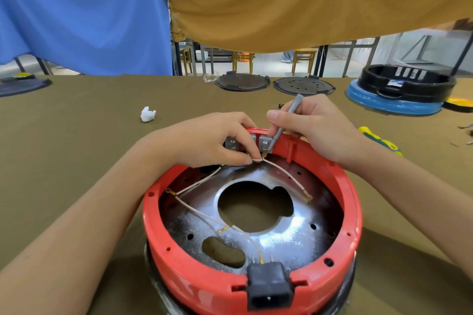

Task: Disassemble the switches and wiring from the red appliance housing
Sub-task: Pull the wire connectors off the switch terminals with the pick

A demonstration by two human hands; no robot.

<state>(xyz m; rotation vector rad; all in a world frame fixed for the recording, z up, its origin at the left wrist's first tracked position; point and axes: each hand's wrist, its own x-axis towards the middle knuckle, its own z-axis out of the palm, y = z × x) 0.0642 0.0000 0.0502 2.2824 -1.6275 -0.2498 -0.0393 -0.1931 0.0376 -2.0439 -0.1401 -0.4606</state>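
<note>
The round red appliance housing [353,202] lies open side up in front of me, with a shiny metal plate [286,238] inside. Grey switches [263,143] sit at its far rim. My left hand [204,140] pinches a white wire [286,174] close to its brass terminal at the switch. My right hand [314,125] grips a thin grey metal tool [286,120], whose tip meets the switch terminal. More white wires [197,210] cross the plate toward the black power socket [268,284] at the near rim.
On the olive table cloth [76,161] lie a white plastic piece [147,114], a yellow-green screwdriver [381,140] at the right, two dark round lids [242,82] at the back, and a black housing on a blue base [401,89] at the far right.
</note>
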